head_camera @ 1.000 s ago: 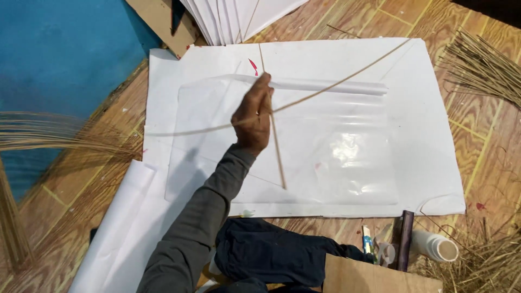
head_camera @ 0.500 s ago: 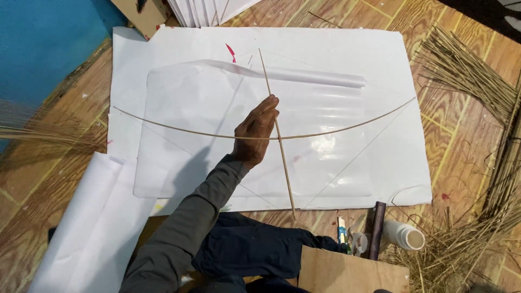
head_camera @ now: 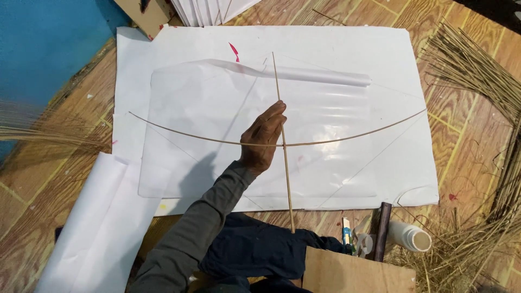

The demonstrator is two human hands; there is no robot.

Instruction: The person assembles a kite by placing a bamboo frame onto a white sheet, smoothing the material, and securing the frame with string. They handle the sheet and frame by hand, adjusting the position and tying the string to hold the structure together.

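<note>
1. Wooden plank floor (head_camera: 477,141), paint-flecked; blue surface (head_camera: 43,49) at upper left.
2. Large white paper sheet (head_camera: 353,49) spread flat on the floor; a clear plastic film (head_camera: 206,108) lies on top of it, its far edge rolled into a loose tube; small red mark near the sheet's top.
3. More white paper (head_camera: 97,228) lies loose at lower left, partly overlapping the sheet's corner; stack of white sheets (head_camera: 209,8) at top centre.
4. Heaps of thin dry sticks (head_camera: 472,65) along the right side & lower right; blurred stick bundle (head_camera: 32,133) juts in from the left.
5. Left hand (head_camera: 264,138), grey sleeve, over the film's centre; fingers closed on the crossing of two thin sticks, pinching them together.
6. Straight stick (head_camera: 287,190) runs from near the film's rolled edge down to the dark cloth (head_camera: 255,249) at the person's lap; bowed stick (head_camera: 358,134) arcs left to right across the film, ends higher than its middle.
7. Right hand not in view.
8. Lower right, beside the sheet's edge: white plastic bottle (head_camera: 410,236) on its side, dark tube (head_camera: 381,230), cardboard piece (head_camera: 358,274).
</note>
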